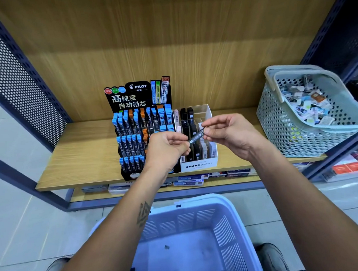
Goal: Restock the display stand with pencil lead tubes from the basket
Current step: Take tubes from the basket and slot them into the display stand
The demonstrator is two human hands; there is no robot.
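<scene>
A dark pencil lead tube (196, 137) is held slanted between both hands above the shelf. My left hand (168, 147) pinches its lower end and my right hand (228, 132) pinches its upper end. Behind them stands the black Pilot display stand (131, 125) with rows of blue-capped and orange-capped tubes. Right beside it is a white Mono box (198, 165) with black, pink and white tubes in clear dividers. A pale green basket (295, 128) full of mixed small packs sits on the shelf at the right.
A blue plastic basket (192, 235) stands on the floor below my arms, holding one small dark item (167, 247). The wooden shelf (81, 162) has bare board left of the stand. Boxes lie on the lower shelf (193, 179). Perforated metal side panels (13, 86) flank the unit.
</scene>
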